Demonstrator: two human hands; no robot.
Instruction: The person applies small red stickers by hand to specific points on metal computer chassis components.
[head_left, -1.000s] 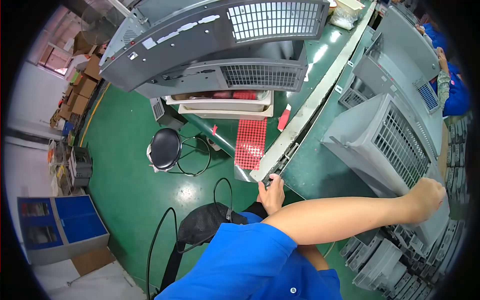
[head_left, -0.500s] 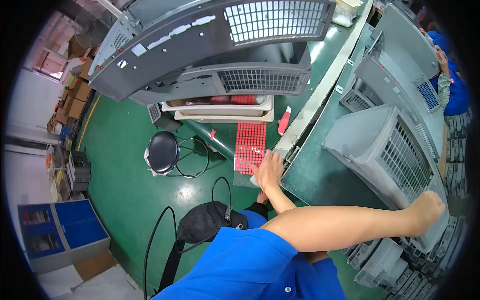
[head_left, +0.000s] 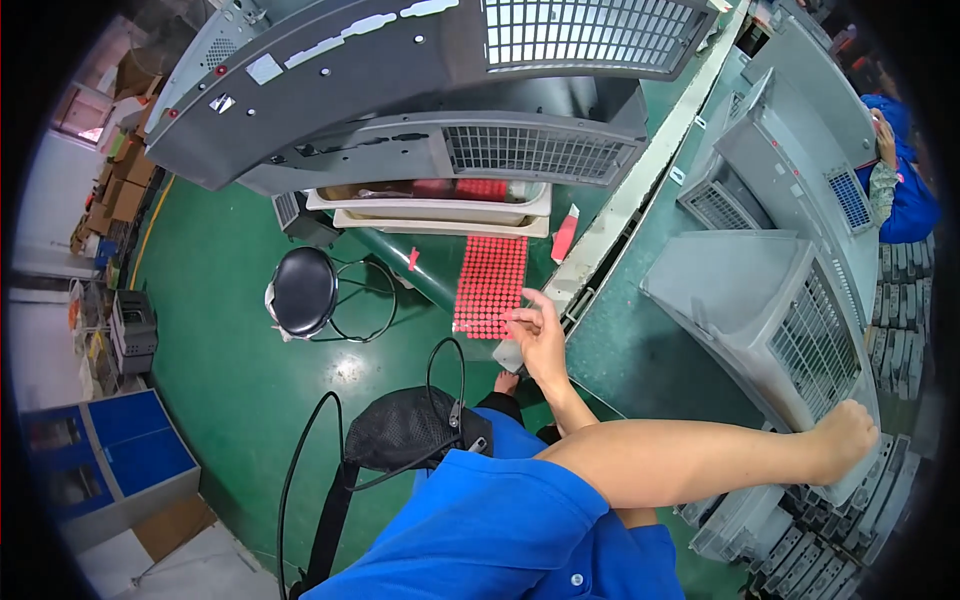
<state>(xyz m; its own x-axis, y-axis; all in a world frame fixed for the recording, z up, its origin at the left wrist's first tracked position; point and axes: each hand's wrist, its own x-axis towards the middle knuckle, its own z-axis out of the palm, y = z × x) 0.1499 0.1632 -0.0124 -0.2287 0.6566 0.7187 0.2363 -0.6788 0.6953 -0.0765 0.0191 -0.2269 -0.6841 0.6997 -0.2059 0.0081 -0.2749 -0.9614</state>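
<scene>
My left arm crosses over my right arm to the far right. There my left hand (head_left: 843, 443) is closed in a fist at the lower end of a grey vented cover (head_left: 735, 290); what its fingers hold, if anything, is hidden. My right hand (head_left: 540, 335) is at the lower right edge of a sheet of red round stickers (head_left: 492, 275). Its thumb and fingers are curled toward each other, and anything between their tips is too small to make out. The sheet lies over the near edge of the green work table.
Large grey vented panels (head_left: 390, 70) stand over stacked white trays (head_left: 440, 222) at the far side. A red-handled cutter (head_left: 565, 237) lies right of the stickers. A black stool (head_left: 305, 290) stands left. At far right, a co-worker in blue (head_left: 905, 190) touches another panel.
My right hand has lifted from the lower right corner of the sticker sheet, and its fingers have curled. My left fist stays at the grey cover. The whole view has shifted slightly.
</scene>
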